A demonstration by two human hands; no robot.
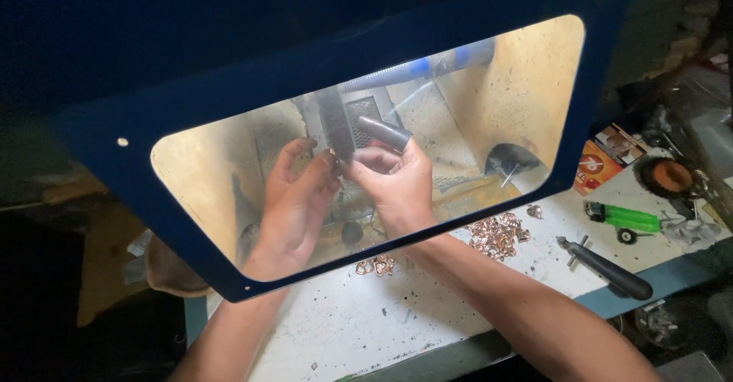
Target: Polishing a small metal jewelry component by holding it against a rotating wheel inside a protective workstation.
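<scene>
Both hands behind clear shield (191, 161), at dark spinning wheel (336, 126). Left hand (294, 199) and right hand (393, 180) together pinch small piece against wheel; piece itself too small to make out. Right finger wears grey cap (385, 132).

Progress, judged: big pile of copper-coloured hearts (498, 235) on tabletop (366, 321) right of hands, small pile (376, 265) near wrists; which pile is finished, cannot tell.

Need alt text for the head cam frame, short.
Seen through a clear window in a blue guard, the left hand and right hand, one finger in a dark cover, meet at a spinning wheel. Copper-coloured heart pieces, a green lighter and a black-handled tool lie on the white bench.
</scene>
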